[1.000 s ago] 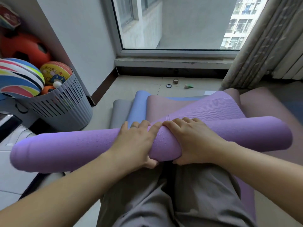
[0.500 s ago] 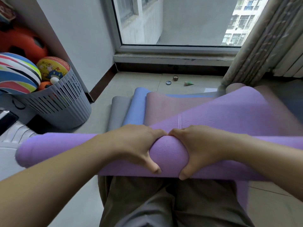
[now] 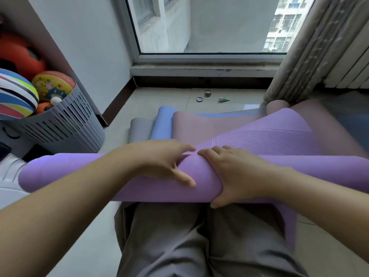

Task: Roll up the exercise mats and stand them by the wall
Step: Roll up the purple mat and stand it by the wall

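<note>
Both your hands have shifted on the purple mat roll (image 3: 79, 176), which lies across your lap: the left hand (image 3: 159, 162) now cups it, fingers over the top, and the right hand (image 3: 235, 174) wraps it, thumb underneath. Its loose tail (image 3: 269, 136) has lifted off the pink mat (image 3: 189, 126), so I judge the rolling nearly finished. The roll's right end is cut off

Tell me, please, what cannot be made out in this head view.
Head view only:
Purple mat: right end cut off by frame edge.
Blue mat, grey mat: mostly hidden under pink mat.
Small floor items: too small to identify.
Basket: left side cut off.
</note>
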Demonstrator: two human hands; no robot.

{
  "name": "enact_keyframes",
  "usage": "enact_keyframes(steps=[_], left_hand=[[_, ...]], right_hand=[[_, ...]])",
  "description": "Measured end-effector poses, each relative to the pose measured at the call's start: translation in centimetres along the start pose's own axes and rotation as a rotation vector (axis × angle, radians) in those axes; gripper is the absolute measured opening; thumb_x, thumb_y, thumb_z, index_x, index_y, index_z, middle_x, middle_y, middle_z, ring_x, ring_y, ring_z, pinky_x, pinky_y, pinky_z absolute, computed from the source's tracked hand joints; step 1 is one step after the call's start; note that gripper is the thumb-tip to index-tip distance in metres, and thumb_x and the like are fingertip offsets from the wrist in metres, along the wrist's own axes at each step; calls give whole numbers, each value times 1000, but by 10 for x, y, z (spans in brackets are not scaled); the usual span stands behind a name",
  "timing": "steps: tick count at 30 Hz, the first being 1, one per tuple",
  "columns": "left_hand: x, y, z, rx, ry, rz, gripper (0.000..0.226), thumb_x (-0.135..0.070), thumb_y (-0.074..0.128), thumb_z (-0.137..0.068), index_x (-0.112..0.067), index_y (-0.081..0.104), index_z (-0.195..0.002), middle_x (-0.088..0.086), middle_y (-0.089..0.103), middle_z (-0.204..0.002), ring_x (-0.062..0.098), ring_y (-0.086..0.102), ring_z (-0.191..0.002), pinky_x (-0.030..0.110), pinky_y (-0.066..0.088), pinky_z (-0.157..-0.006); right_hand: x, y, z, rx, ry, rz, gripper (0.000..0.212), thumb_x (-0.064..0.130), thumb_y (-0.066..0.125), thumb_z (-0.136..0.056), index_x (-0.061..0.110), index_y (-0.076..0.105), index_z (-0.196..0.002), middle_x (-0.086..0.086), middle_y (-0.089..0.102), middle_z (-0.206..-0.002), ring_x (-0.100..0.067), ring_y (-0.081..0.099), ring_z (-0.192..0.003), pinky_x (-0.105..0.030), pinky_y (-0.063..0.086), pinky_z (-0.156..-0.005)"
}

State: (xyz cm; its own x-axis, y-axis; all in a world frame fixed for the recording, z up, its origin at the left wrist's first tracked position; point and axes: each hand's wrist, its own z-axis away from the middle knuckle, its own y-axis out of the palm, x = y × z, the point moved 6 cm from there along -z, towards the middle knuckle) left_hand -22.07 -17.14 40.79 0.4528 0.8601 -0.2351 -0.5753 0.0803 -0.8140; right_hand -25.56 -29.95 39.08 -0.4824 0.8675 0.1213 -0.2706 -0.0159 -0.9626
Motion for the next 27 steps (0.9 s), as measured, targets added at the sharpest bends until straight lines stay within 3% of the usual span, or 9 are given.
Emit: enact_keyframes(steps=[3, 6, 11, 16, 22, 27], left_hand=[[-10, 10, 9, -261, -42, -255, 84, -67, 57, -79, -35, 19, -147, -5, 37, -145, 20, 39, -131, 47, 19, -111], [-14, 36, 10, -291, -116, -477, 107, -63, 61, -78, -23, -6, -151, 4, 20, -151, 25, 28, -136, 58, 1, -114], [-5, 30, 11, -422, -77, -455, 105, -63, 61, -72, -26, 3, -151, 2, 32, -144, 25, 38, -129, 51, 1, -116], [-5, 11, 9, -431, -112, -371, 93, -62, 64, -67, -31, 19, -143, -1, 42, -132, 26, 45, -120, 59, 17, -111], [-16, -29, 43, -646, -167, -492, 87, -64, 58, -71, -33, 19, -142, 2, 40, -135, 28, 43, -122, 58, 11, -112], [-25, -20, 63, -619, -189, -523, 85, -65, 54, -73, -31, 18, -142, 2, 42, -132, 28, 45, -118, 56, 10, -111]], right_hand=[[-14, -4, -19, 123, 7, -143, 105, 62, 81, -53, 26, 32, -139, 4, 53, -130, -18, 52, -114, -37, 43, -97], [-17, -6, -26, 195, 37, -192, 105, 61, 83, -50, 30, 34, -137, 7, 54, -129, -17, 52, -114, -37, 43, -98], [12, 4, -3, -162, 53, 250, 109, 59, 73, -62, 16, 18, -147, -6, 41, -139, -30, 44, -123, -52, 31, -106], [-1, -7, -6, -447, 18, 85, 82, 51, 71, -50, 17, 54, -122, -3, 65, -108, -30, 63, -91, -42, 50, -74], [4, -55, 5, -788, -80, 97, 71, 45, 75, -54, 14, 63, -117, -2, 67, -111, -28, 64, -94, -39, 48, -78], [14, -54, 12, -769, -187, 75, 68, 44, 76, -55, 14, 64, -115, -1, 68, -110, -26, 65, -95, -40, 49, -78]])
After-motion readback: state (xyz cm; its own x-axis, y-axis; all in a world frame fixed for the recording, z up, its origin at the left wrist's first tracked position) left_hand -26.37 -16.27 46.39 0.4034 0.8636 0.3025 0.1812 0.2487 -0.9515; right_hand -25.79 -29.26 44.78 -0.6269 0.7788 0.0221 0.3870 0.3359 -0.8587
